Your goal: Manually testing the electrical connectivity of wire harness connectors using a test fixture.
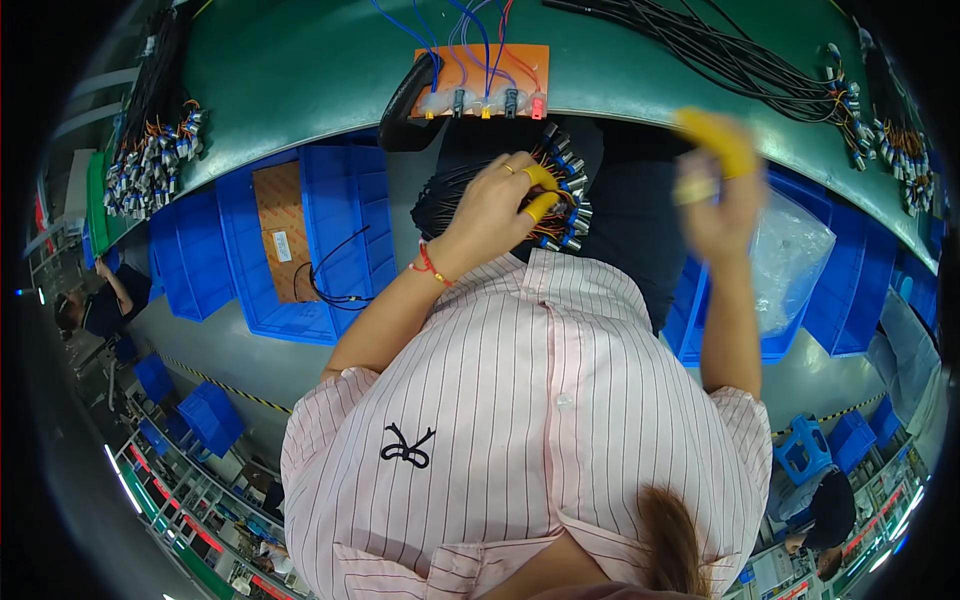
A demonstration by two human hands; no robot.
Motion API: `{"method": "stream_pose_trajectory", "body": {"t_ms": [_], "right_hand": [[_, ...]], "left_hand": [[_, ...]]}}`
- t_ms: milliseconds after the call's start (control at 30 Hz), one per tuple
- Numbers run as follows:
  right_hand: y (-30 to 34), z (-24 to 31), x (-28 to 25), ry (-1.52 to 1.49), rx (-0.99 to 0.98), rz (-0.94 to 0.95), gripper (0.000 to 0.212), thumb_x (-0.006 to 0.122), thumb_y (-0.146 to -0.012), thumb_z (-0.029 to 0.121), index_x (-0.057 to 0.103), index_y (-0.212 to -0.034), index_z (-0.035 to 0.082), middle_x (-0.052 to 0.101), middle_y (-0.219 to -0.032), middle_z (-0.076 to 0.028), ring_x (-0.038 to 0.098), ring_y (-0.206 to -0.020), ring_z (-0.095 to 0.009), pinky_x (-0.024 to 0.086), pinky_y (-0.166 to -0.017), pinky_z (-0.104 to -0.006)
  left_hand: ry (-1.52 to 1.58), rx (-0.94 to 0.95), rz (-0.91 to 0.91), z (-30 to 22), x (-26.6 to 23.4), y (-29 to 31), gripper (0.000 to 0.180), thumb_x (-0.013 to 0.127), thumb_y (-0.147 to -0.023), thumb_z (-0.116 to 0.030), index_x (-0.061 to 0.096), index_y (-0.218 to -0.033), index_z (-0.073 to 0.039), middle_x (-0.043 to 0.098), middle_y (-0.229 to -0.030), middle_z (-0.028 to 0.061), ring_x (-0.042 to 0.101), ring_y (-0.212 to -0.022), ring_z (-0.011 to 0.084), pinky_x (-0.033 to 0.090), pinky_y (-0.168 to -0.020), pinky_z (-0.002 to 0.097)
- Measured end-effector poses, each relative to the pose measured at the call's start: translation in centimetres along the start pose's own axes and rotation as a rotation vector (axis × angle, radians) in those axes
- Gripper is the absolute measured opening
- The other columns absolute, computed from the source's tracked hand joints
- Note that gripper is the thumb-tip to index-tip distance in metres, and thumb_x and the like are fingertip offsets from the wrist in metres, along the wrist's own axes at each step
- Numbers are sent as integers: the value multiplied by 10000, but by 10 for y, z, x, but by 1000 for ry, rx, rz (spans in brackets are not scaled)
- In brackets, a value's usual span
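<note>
On my lap rests a bundle of black cables point(437, 206) whose silver and blue connectors point(577, 212) fan out to the right, with thin orange wires showing. My left hand point(500, 200) lies over this bundle. Its thumb and forefinger, in yellow finger cots, close on a cable end among the connectors; the exact grip is partly hidden. My right hand point(718, 190) is raised apart from the bundle, right of it and near the bench edge. It also wears yellow finger cots, and motion smears its fingers, so whether it holds anything cannot be told.
An orange board point(480, 66) with coloured wires and sockets stands at the edge of the green bench point(300, 70), beside a black curved piece point(405, 105). More cable bundles point(160, 160) hang at both sides. Blue bins point(345, 215) stand below; one holds clear plastic point(790, 255).
</note>
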State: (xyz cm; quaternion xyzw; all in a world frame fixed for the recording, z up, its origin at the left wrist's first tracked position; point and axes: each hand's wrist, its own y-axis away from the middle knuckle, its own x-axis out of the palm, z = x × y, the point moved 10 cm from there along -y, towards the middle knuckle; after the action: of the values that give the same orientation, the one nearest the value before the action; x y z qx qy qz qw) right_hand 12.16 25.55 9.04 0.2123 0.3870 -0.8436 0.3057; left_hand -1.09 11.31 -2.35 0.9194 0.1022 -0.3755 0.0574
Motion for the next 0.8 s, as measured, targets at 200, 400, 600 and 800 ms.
{"method": "stream_pose_trajectory", "body": {"t_ms": [200, 400, 600, 800], "right_hand": [[71, -19, 85, -563, 556, 392, 298, 662, -848, 125, 616, -1128, 32, 638, -895, -34, 594, -792, -156, 491, -770, -304], [71, -115, -44, -1730, 575, -424, 253, 537, -942, 158, 570, -1104, -34, 458, -736, 2, 420, -628, -96, 373, -626, -250], [106, -149, -95, -1145, 846, -1049, 287, 498, -959, 147, 522, -1142, -73, 392, -756, -55, 379, -722, -153, 342, -689, -282], [122, -166, -68, -1543, 790, -663, 303, 540, -783, 160, 519, -992, -59, 347, -722, -63, 293, -674, -164, 272, -652, -312]], "left_hand": [[366, -105, -3, -14, -28, 7, 155, 653, -878, -92, 656, -1005, -2, 636, -885, 75, 627, -775, 148, 481, -673, 251], [304, -139, -108, 25, -77, 26, 207, 638, -892, -78, 670, -1077, 10, 603, -815, 43, 549, -715, 118, 432, -655, 229], [1313, -235, -345, 46, -56, 37, 263, 628, -913, -102, 606, -1148, 14, 644, -929, 83, 603, -882, 173, 505, -785, 296], [1871, -321, -448, 29, -27, 23, 308, 482, -1000, -234, 557, -1217, -29, 607, -1031, 79, 534, -825, 154, 456, -697, 271]]}}
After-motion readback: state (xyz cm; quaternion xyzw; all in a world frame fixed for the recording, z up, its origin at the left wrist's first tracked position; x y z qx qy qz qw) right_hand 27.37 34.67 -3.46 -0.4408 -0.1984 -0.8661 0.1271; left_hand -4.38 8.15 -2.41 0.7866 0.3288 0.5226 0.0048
